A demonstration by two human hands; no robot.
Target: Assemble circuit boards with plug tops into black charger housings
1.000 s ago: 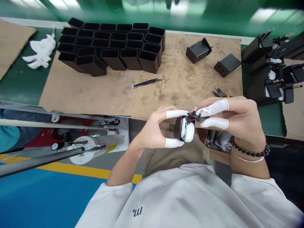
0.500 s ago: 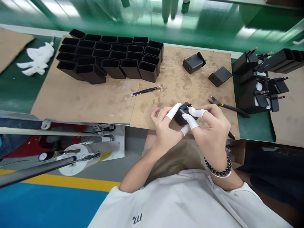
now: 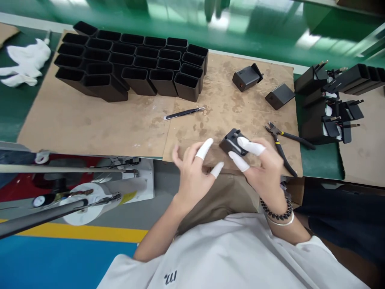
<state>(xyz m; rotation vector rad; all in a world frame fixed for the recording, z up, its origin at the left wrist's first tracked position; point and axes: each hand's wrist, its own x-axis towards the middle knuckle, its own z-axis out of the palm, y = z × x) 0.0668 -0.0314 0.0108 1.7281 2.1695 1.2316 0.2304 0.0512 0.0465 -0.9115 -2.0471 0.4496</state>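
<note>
- Nearest is a pale shirt; at lower right, dark cloth is cut off and hard to make out.
- The left hand is spread loosely, holding nothing, just left of a black case.
- The right hand pinches that case between white-covered fingers, which hide part of it; whether it touches the cardboard sheet below is unclear.
- Pliers lie splayed just right of this hand, between it and a crowded pile of black housings; overlap makes the pile hard to count.
- Tweezers lie beyond the left hand.
- Farther back, two black units lie apart.
- At far left, open-topped black tubes stand packed together, their insides too dark to see.
- Crumpled white cloth meets the left edge, on the green surface.
</note>
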